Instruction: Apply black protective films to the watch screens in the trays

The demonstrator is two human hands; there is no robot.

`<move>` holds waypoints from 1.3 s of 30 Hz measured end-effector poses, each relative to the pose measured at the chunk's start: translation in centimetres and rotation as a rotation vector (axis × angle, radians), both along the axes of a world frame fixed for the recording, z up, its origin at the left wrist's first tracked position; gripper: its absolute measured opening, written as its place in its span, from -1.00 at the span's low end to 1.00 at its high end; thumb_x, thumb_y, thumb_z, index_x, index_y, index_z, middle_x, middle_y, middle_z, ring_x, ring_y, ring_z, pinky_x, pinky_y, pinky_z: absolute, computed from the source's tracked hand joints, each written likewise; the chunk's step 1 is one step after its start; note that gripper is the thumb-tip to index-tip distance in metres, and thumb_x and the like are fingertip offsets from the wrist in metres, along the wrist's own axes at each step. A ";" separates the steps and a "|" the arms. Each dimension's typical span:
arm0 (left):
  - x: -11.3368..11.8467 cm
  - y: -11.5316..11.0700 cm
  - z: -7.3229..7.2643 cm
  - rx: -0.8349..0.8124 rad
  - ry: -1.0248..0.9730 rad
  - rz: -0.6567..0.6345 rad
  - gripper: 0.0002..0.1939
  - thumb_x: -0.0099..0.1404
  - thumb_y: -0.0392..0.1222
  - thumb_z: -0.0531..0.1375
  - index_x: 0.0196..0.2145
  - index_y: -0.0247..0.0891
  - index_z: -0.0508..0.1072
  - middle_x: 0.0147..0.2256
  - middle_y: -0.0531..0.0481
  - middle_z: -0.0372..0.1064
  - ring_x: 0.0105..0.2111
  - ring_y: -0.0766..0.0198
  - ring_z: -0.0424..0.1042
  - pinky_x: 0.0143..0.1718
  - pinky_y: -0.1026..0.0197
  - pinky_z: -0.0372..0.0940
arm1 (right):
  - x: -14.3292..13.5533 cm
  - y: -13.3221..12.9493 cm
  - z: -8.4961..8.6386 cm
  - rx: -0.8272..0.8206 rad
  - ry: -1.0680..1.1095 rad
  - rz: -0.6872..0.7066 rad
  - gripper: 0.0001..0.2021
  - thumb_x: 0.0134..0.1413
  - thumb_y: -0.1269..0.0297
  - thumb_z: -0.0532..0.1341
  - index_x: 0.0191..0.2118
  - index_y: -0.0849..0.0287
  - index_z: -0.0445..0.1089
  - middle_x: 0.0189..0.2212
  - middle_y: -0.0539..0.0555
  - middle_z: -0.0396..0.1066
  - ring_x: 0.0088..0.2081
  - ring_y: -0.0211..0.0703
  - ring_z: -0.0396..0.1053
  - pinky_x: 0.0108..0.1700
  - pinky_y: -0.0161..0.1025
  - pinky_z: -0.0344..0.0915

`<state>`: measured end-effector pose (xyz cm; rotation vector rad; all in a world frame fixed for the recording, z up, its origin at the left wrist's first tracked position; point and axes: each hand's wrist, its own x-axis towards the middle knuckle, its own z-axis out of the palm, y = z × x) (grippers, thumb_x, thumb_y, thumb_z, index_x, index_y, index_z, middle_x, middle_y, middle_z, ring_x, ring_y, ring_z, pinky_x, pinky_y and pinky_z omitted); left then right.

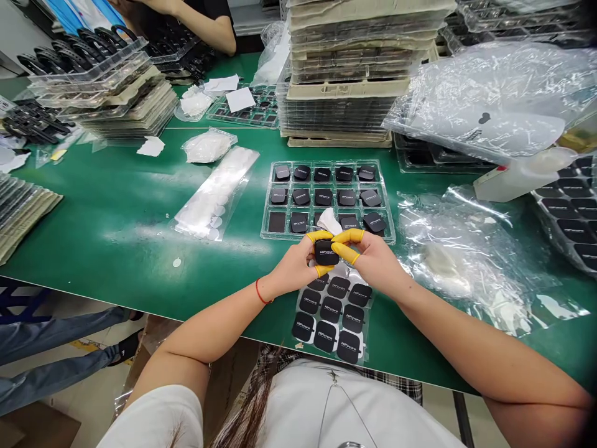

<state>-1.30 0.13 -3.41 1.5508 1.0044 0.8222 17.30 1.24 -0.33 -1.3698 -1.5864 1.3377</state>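
Between my hands is a small black rounded-square case [326, 252] with white "HiFuture" lettering on its face. My left hand [298, 264], with yellow finger cots, grips it from the left side. The fingers of my right hand [368, 249], also in yellow cots, close on its right edge. A crumpled white wipe [329, 221] shows just behind the fingertips; whether a hand holds it, I cannot tell. Below lies a sheet of black HiFuture stickers [331, 309]. Beyond my hands, a clear plastic tray [268, 214] holds similar black cases, with one compartment at front left unfilled.
Clear plastic bags [461, 267] lie to the right, near a white bottle [517, 177]. A strip bag of round white stickers [217, 196] is at left. Tall tray stacks [345, 74] stand behind. Another person's arm [200, 25] shows at the far side.
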 end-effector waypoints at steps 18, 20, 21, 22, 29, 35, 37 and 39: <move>0.0 0.0 -0.3 -0.014 0.011 0.001 -0.46 0.20 -0.16 0.30 0.11 -0.17 0.26 -0.03 -0.10 0.40 -0.17 0.23 0.48 -0.15 0.18 0.42 | -0.2 -0.3 0.2 0.084 -0.110 -0.003 -0.84 0.09 0.21 0.19 -0.27 0.13 0.47 -0.29 0.04 0.50 -0.25 -0.14 0.41 -0.14 -0.14 0.35; 0.0 0.0 -0.3 -0.013 0.017 0.000 -0.46 0.21 -0.17 0.29 0.12 -0.18 0.26 -0.04 -0.10 0.41 -0.18 0.23 0.48 -0.14 0.17 0.42 | -0.2 -0.3 0.2 0.125 -0.144 0.008 -0.83 0.10 0.21 0.18 -0.27 0.13 0.47 -0.31 0.04 0.50 -0.27 -0.14 0.42 -0.17 -0.15 0.35; 0.1 0.0 -0.2 -0.018 0.020 0.000 -0.46 0.21 -0.17 0.29 0.12 -0.19 0.26 -0.06 -0.11 0.42 -0.18 0.23 0.49 -0.14 0.17 0.42 | -0.1 -0.3 0.2 0.172 -0.177 0.018 -0.83 0.11 0.22 0.16 -0.27 0.13 0.47 -0.30 0.05 0.50 -0.27 -0.13 0.42 -0.17 -0.14 0.35; 0.1 0.1 -0.1 -0.025 0.022 0.001 -0.46 0.21 -0.18 0.29 0.12 -0.19 0.26 -0.07 -0.10 0.43 -0.19 0.23 0.49 -0.14 0.16 0.42 | 0.0 -0.2 0.1 0.237 -0.228 0.031 -0.82 0.13 0.22 0.14 -0.27 0.14 0.47 -0.30 0.07 0.51 -0.26 -0.10 0.42 -0.15 -0.11 0.34; 0.4 -0.1 0.4 -0.079 -0.047 -0.024 -0.43 0.14 -0.27 0.31 0.10 -0.23 0.29 -0.08 -0.10 0.45 -0.20 0.25 0.50 -0.15 0.23 0.40 | -0.3 -0.1 0.3 0.401 -0.514 0.127 -0.52 0.09 0.09 0.24 0.10 0.21 0.36 -0.18 0.18 0.49 -0.18 0.04 0.42 -0.12 -0.01 0.36; 0.3 -0.3 0.2 -0.076 0.009 -0.100 -0.54 0.13 -0.32 0.25 0.02 -0.25 0.33 -0.24 -0.01 0.46 -0.32 0.30 0.46 -0.29 0.27 0.35 | -0.9 -0.5 0.9 0.265 -0.430 0.271 -0.53 0.04 0.24 0.28 0.11 0.10 0.36 0.07 0.10 0.44 0.02 0.02 0.40 0.01 -0.08 0.34; 0.3 -0.4 0.3 -0.095 0.025 -0.110 -0.56 0.16 -0.24 0.27 0.00 -0.24 0.34 -0.25 0.00 0.46 -0.33 0.31 0.45 -0.29 0.27 0.34 | -0.8 -0.5 0.9 0.241 -0.396 0.257 -0.62 0.06 0.23 0.26 0.04 0.06 0.42 0.04 0.06 0.47 -0.01 0.00 0.42 0.00 -0.09 0.34; 0.4 -0.4 0.4 -0.130 0.008 -0.124 -0.55 0.17 -0.20 0.29 0.02 -0.22 0.34 -0.24 0.01 0.45 -0.33 0.32 0.44 -0.29 0.28 0.34 | -0.6 -0.4 0.9 0.208 -0.345 0.245 -0.69 0.11 0.20 0.21 -0.02 0.05 0.47 -0.01 0.05 0.50 -0.04 -0.01 0.44 -0.03 -0.11 0.35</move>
